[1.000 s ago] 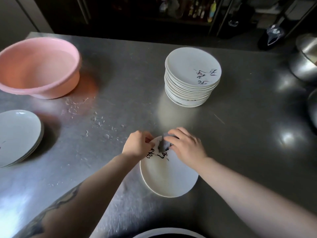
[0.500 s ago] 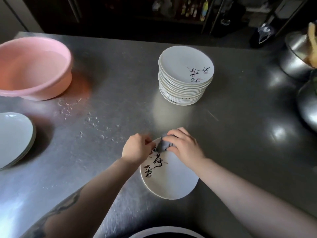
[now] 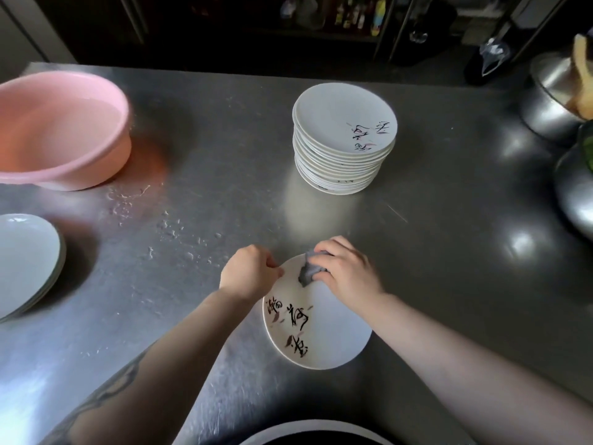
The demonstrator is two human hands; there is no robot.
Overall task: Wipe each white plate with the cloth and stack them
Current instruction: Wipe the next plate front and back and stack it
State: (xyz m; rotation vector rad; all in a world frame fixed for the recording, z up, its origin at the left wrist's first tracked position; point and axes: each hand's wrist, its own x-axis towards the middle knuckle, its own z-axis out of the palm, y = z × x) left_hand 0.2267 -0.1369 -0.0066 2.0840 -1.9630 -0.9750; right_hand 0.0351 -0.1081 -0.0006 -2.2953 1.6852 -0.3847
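Head view: on the steel desk (image 3: 224, 149) the left hand (image 3: 248, 276) pinches the rim of a white round plate with black brush lettering (image 3: 324, 332) while the right hand (image 3: 345, 271) grasps a crumpled grey cloth (image 3: 308, 272) against it. Beyond stands a tall stack of white plates (image 3: 343, 139), probably finished; a few pale plates at the left edge (image 3: 25, 261) likely remain.

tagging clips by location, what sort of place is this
Probably a restaurant or commercial kitchen: a broad stainless steel counter, a tall stack of matching white plates with brush lettering, and steel mixing bowls at the right edge, with bottles on dark shelving behind.
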